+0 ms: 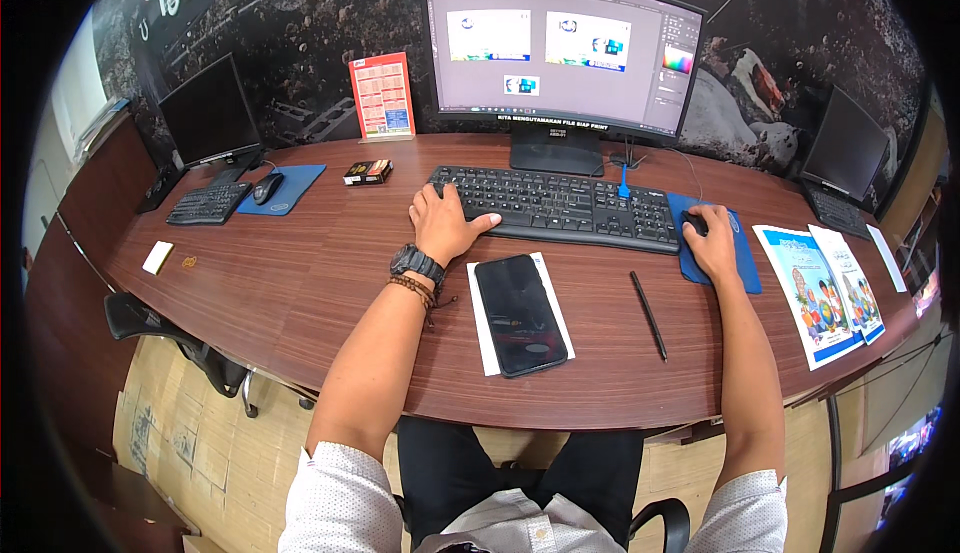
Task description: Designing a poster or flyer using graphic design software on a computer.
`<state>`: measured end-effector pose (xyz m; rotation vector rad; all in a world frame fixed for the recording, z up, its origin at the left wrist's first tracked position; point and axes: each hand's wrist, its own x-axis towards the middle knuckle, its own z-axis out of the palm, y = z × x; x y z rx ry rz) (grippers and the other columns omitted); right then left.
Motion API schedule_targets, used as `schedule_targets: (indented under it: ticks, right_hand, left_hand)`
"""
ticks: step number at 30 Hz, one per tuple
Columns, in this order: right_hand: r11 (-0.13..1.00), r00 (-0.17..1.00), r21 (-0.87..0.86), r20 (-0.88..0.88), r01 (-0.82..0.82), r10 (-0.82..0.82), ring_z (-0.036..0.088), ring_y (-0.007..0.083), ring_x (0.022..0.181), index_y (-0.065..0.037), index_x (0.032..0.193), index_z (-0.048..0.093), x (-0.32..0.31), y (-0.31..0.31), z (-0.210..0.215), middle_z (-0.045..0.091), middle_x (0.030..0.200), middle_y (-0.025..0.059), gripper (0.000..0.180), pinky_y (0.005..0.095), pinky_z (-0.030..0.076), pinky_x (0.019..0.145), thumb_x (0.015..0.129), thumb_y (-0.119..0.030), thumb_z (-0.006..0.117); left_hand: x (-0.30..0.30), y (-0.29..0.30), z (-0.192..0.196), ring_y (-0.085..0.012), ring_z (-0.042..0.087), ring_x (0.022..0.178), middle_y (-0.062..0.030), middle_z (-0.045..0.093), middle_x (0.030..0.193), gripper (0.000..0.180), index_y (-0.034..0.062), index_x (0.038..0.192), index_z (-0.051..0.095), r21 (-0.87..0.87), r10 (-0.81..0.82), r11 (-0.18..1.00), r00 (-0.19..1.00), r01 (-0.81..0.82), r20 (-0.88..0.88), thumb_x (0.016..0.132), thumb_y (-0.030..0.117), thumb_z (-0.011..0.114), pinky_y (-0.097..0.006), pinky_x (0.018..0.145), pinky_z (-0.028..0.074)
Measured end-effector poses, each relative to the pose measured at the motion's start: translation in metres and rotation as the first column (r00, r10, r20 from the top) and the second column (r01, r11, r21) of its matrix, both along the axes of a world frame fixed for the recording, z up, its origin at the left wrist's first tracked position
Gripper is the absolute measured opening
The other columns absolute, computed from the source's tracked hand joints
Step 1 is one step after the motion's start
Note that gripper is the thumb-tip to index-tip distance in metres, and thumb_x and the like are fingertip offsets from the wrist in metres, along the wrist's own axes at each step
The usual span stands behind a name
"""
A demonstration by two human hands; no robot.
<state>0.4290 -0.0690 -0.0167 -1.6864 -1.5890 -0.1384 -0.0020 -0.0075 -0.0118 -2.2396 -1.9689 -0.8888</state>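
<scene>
My left hand point(442, 227) rests on the left end of a black keyboard point(560, 205), fingers on the keys and thumb stretched along the front edge. A dark watch and a beaded bracelet are on that wrist. At the keyboard's right end, my right hand point(712, 245) is curved over a black computer mouse point(692, 220), mostly hidden beneath it, on a blue mouse pad point(743, 265). Behind the keyboard, a curved monitor point(570, 48) shows a design program with several small layouts. Between my forearms lie a black smartphone point(520, 315) on white paper point(480, 328) and a black pencil point(648, 315).
At left stand another monitor point(212, 113), keyboard point(208, 204) and mouse point(267, 188). A red desk calendar point(383, 93) and a small dark box point(368, 173) sit farther back. Printed booklets point(808, 298) and another dark screen point(848, 143) are at right. The desk's point(330, 273) front edge curves before me.
</scene>
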Motion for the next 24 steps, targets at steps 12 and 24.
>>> schedule_targets:
  ticks: [12, 24]
  right_hand:
    - [1.0, 1.0, -0.004, -0.003, 0.002, -0.002, 0.058, 0.0348, 0.111, -0.006, 0.11, 0.066, -0.001, 0.001, -0.001, 0.057, 0.115, 0.0156, 0.032, 0.042, 0.047, 0.096, 0.081, -0.019, 0.066]
    - [1.0, 1.0, 0.003, -0.004, 0.004, -0.004, 0.058, 0.0349, 0.11, -0.005, 0.11, 0.065, -0.001, 0.002, -0.002, 0.057, 0.115, 0.0158, 0.032, 0.0421, 0.046, 0.096, 0.081, -0.018, 0.066]
  left_hand:
    - [0.0, 0.001, -0.001, -0.0439, 0.041, 0.122, -0.0284, 0.047, 0.124, 0.078, -0.0088, 0.113, 0.061, 0.112, -0.043, 0.993, 0.999, 0.044, -0.008, 0.072, 0.054, 0.08, -0.051, 0.103, 0.037]
    - [-0.004, -0.001, 0.012, -0.0437, 0.051, 0.109, -0.0251, 0.052, 0.115, 0.055, 0.0024, 0.095, 0.067, 0.026, -0.119, 0.993, 0.988, 0.117, 0.096, 0.069, 0.046, 0.086, -0.049, 0.094, 0.046]
